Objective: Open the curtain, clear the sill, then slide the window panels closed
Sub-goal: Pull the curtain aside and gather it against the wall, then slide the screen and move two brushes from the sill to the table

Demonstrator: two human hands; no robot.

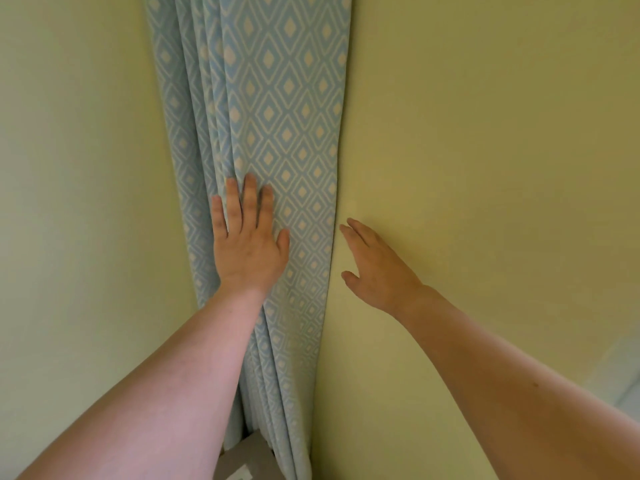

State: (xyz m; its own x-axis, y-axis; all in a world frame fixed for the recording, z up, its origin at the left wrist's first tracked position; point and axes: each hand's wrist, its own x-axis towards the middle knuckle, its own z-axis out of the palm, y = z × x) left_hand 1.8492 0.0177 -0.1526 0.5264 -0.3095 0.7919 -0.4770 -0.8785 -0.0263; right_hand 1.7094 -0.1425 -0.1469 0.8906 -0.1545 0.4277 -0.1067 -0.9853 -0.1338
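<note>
Against the pale yellow wall (485, 133), the soft, light blue diamond-patterned fabric curtain (287, 109) is hanging bunched; left hand (247, 244) is pressing it flat-fingered, right hand (377, 268) is hovering open beside its graspable edge.

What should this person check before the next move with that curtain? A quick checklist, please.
1. Left hand flat on the curtain: ok.
2. Right hand open near the curtain's right edge, holding nothing: ok.
3. Curtain bunched in folds against the wall: ok.
4. Window uncovered: cannot tell, no window in view.
5. Sill cleared: cannot tell, out of view.
6. Grey object below the curtain out of the way: cannot tell.
</note>
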